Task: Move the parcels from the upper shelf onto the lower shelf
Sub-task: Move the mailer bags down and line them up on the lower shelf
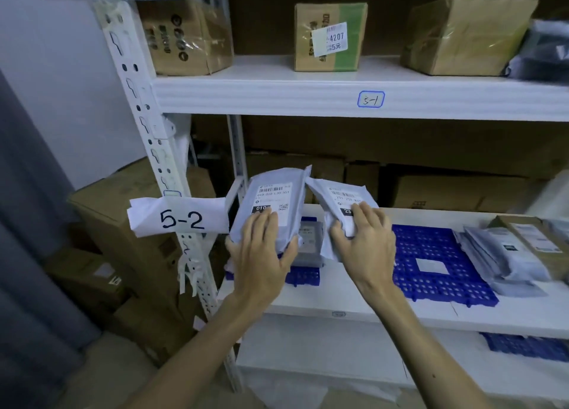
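Observation:
My left hand [261,254] grips a grey poly-bag parcel [274,199] with a white barcode label, held tilted above the left end of the lower shelf [338,304]. My right hand [366,242] grips a second grey bag parcel [335,193], also labelled, just to the right of the first. Both parcels hover over a blue plastic grid mat [437,254]. On the upper shelf [277,97] stand three cardboard boxes: one at the left [184,38], one in the middle [329,37], one at the right [465,35].
A grey flat parcel [311,245] lies under my hands on the mat. Several bags and a box [517,248] are piled at the lower shelf's right. A white upright post [147,125] carries a "5-2" tag [180,217]. Cardboard cartons [123,223] stand on the floor at left.

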Motion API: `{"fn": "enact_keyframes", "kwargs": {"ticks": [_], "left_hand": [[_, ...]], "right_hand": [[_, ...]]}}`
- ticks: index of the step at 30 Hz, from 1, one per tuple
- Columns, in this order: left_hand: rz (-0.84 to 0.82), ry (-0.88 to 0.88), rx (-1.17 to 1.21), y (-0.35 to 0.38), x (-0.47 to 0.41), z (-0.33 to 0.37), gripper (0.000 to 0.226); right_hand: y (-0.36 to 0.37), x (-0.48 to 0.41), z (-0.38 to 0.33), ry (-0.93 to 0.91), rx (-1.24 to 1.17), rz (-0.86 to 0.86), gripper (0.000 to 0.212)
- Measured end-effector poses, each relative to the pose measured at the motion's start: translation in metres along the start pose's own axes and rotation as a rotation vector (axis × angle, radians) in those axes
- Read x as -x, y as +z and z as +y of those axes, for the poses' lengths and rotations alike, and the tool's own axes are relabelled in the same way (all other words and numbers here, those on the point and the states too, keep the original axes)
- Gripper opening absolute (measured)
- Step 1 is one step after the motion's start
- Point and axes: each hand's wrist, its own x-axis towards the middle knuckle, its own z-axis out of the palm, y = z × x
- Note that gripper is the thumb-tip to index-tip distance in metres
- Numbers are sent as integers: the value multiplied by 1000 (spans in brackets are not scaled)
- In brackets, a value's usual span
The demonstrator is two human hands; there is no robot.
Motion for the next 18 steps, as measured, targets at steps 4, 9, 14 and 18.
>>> {"fn": "enact_keyframes", "kwargs": {"ticks": [4,9,14,18], "left_hand": [[-41,-37,-36,53,-15,-4,61],[-40,-30,-70,95,-25,-14,54],[-121,-98,-78,126,-35,-45,60],[-148,-108,-52,147,-43,-77,66]], "right_hand": [[34,-23,33,-13,-1,-100,51],[73,-37,55,7,34,-185,51],[124,-53,68,-10,120,-272,49],[166,-59,72,2,167,-332,49]]}}
